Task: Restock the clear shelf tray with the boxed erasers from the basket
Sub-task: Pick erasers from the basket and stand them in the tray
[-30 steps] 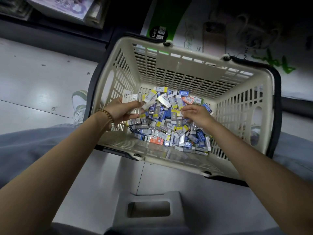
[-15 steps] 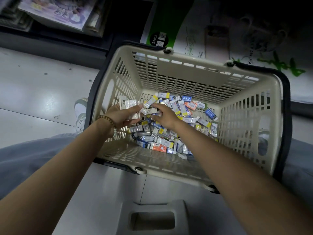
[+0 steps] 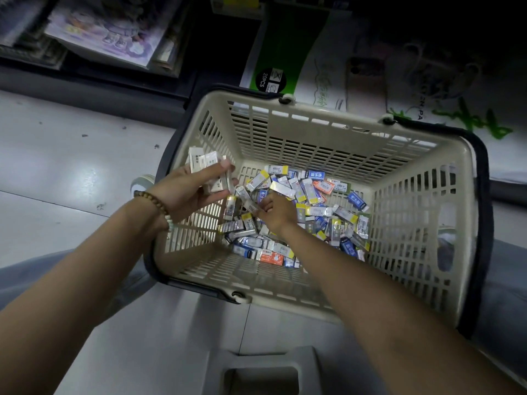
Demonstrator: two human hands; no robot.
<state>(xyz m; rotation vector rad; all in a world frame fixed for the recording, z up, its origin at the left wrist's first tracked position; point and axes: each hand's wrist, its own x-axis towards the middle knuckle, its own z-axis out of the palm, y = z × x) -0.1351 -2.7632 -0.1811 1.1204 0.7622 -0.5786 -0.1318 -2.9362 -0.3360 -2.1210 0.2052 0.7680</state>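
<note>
Lying in a loose heap, the boxed erasers covered the far and right part of the bottom of the basket, blue, yellow-ended and orange packs jumbled at every angle. The near left corner of the slatted bottom showed bare.

A second before, the right hand had been working the middle of the heap. It had since crossed to the heap's left edge, and now its fingertips pinched one silver-wrapped box just beside the left hand. The left hand had stayed by the basket's left wall, raised a little, with thumb and fingers curled round a fanned stack of white boxes that stood up past the fingertips. A bead bracelet circled that wrist.

Both forearms came in over the near rim, leaving the right half of the basket and its far wall open above the heap. A black handle lay folded down outside the right rim.

The basket stood on pale floor tiles, its far side close against a green-and-white pack and a low dark shelf of printed books. A shoe showed beside the left wall, and a grey plastic stool sat at the lower edge of the view.
</note>
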